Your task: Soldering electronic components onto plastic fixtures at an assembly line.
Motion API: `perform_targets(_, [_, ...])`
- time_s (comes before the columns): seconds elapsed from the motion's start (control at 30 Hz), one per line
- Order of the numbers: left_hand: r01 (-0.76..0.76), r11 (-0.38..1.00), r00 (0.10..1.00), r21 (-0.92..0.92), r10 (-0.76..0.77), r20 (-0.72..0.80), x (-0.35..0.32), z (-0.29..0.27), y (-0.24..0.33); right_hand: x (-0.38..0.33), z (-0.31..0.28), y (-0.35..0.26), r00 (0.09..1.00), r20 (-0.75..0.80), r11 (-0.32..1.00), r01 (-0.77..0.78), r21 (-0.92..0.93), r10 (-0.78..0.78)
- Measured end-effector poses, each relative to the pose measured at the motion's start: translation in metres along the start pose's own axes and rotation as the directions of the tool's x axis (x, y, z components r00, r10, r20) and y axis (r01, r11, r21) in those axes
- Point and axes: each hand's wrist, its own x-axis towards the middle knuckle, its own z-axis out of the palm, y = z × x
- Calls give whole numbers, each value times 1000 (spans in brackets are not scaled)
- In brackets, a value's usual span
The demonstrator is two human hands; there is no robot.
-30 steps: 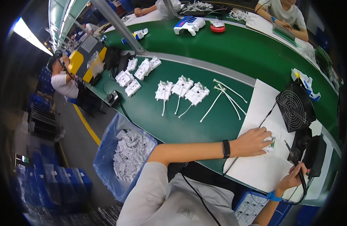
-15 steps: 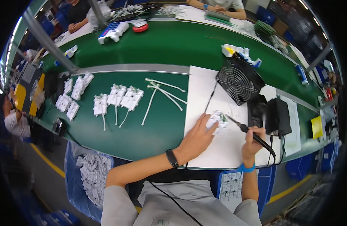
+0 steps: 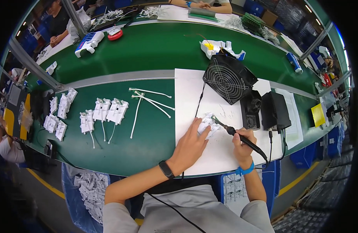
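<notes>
My left hand [image 3: 190, 149] presses its fingers on a white plastic housing [image 3: 205, 126] and keeps it on the white sheet. A small green circuit board sits at the housing's upper right. My right hand [image 3: 244, 147] grips a soldering iron [image 3: 258, 150] like a pen. Its tip is at the green board; whether it touches cannot be made out. Left of the sheet lie several white housings [image 3: 117, 112] with white cables trailing from them. Beside these, loose white cables [image 3: 136, 112] fan out from small green boards.
A black fan [image 3: 229, 79] with a round grille stands beyond my hands. Right of it are a black stand [image 3: 251, 114] and a black power box [image 3: 276, 110] with cords. More white housings [image 3: 63, 103] lie far left. Below the bench is a blue-lined bin [image 3: 91, 194] of white parts.
The soldering iron's tip has come from just right of the housing to its green board. My left hand stays on the housing. The whole view has shifted, so the bench things appear farther left.
</notes>
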Motion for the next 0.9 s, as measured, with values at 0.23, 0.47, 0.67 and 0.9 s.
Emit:
perform_targets(0.23, [-19, 1000, 1000, 21, 19, -23, 0, 4, -2, -3, 6, -9, 997, 2, 995, -74, -64, 74])
perform_targets(0.47, [-38, 996, 999, 79, 38, 4, 0, 7, -2, -7, 6, -13, 998, -1, 977, -68, -202, 69])
perform_targets(0.67, [-38, 997, 998, 73, 34, 48, 1, 3, 0, 2, 6, -24, 984, 29, 922, 176, -344, -177])
perform_targets(0.9, [-41, 996, 998, 80, 37, 51, 1, 4, 1, 2, 3, -21, 980, 72, 926, 197, -322, -183])
